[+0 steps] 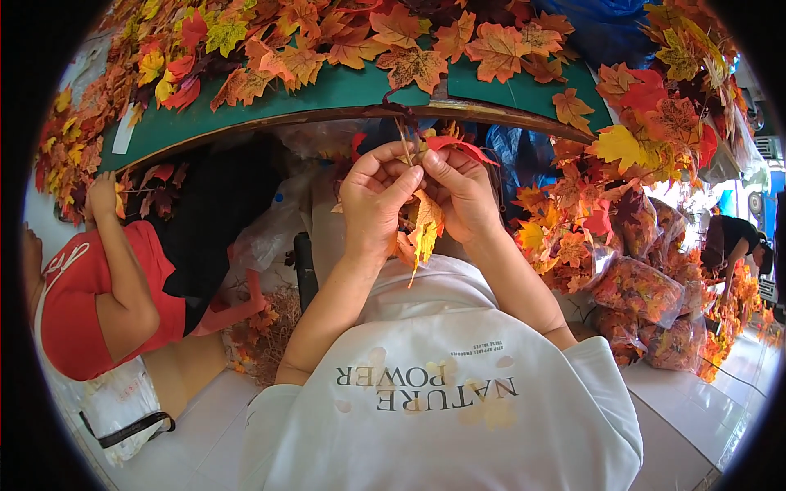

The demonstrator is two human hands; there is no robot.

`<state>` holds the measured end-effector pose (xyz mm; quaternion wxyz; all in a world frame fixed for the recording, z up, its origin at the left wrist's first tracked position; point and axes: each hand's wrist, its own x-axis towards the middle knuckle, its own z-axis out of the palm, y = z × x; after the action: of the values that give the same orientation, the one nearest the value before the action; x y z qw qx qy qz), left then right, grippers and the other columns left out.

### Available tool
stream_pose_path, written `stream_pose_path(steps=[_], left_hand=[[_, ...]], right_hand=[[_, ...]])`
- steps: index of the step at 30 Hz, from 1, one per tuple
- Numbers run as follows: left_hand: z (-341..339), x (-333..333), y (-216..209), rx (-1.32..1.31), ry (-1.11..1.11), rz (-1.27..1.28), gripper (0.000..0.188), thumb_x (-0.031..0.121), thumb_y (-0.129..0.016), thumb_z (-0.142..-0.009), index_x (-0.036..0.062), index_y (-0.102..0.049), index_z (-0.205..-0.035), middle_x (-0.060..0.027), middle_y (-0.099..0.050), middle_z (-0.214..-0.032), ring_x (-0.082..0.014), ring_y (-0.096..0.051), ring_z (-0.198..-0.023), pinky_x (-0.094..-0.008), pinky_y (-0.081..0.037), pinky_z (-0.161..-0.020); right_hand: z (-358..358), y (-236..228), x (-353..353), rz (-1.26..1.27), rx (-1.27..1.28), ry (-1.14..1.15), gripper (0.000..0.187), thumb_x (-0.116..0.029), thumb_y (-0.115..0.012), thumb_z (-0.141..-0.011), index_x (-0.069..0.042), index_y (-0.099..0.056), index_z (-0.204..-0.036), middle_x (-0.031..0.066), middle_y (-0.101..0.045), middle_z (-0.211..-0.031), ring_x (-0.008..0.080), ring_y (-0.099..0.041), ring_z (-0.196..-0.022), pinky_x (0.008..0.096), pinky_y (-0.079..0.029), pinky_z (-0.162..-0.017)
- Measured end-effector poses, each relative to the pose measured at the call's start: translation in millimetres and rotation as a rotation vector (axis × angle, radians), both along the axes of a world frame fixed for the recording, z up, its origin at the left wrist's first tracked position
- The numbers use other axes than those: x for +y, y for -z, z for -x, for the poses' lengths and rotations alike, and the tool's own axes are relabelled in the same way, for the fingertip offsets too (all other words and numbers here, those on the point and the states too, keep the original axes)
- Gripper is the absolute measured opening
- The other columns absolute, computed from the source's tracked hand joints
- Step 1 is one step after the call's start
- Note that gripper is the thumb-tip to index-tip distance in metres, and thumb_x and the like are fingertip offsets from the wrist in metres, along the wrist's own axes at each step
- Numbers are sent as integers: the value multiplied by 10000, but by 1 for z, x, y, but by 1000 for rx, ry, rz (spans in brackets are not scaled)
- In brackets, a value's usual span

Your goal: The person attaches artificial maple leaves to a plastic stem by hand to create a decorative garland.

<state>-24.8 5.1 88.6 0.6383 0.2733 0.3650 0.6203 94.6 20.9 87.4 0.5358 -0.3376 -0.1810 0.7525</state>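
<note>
My left hand [377,196] is closed, its thumb and fingers pinched on the thin stem of an artificial maple leaf spray. Close beside it my right hand [460,190] pinches the same spray near a red leaf [463,148]. Yellow-orange leaves [426,225] of the spray hang down between my hands, toward my lap. A dark stem [399,105] rises above my fingertips, in front of the table edge. My fingers hide the exact spot where the stems meet.
A green-topped table [311,92] heaped with artificial maple leaves curves across in front. To the left sits a person in a red shirt [123,303]. Clear bags of leaves [639,290] are stacked at the right, where another person [731,245] bends over.
</note>
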Motion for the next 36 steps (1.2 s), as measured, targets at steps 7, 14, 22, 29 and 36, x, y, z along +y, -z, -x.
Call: stream_pose_path(steps=[7, 14, 22, 29, 36], left_hand=[[1, 0, 6, -61, -18, 37, 266, -74, -623, -800, -37, -605, -1062, -67, -644, -854, -102, -605, -730, -216, -511, -703], [3, -6, 26, -59, 34, 67, 240, -71, -609, -803, -37, -607, -1041, -72, -640, -855, -116, -610, -744, -231, -513, -712], [30, 1, 37, -263, 481, 188, 133, 160, -569, -909, 29, -583, -927, -54, -620, -827, -160, -631, -712, -293, -537, -592], [11, -3, 31, -319, 289, 165, 132, 163, -583, -896, 39, -571, -941, -45, -598, -787, -183, -611, -647, -315, -540, -548], [26, -3, 52, -390, 225, 125, 79, 76, -630, -838, 72, -573, -892, -44, -618, -794, -147, -607, -752, -300, -511, -677]], right_hand=[[-1, 10, -3, -121, -148, 2, 100, -89, -644, -856, 1, -622, -894, 28, -623, -826, 93, -584, -730, 229, -498, -671], [-7, 24, -14, -173, -439, -78, 120, -92, -605, -883, 10, -617, -944, 39, -636, -882, 107, -599, -780, 245, -501, -707], [-18, 34, -29, -263, -306, -393, 235, -215, -507, -955, 7, -569, -908, 15, -588, -780, 86, -551, -715, 241, -471, -670], [-24, 41, -18, -74, 33, -416, 215, -213, -535, -936, 0, -562, -925, 28, -536, -738, 124, -508, -684, 262, -449, -661], [-71, 5, 18, -600, -1108, -721, 146, -120, -608, -873, -13, -670, -950, 47, -668, -838, 91, -601, -781, 245, -502, -695]])
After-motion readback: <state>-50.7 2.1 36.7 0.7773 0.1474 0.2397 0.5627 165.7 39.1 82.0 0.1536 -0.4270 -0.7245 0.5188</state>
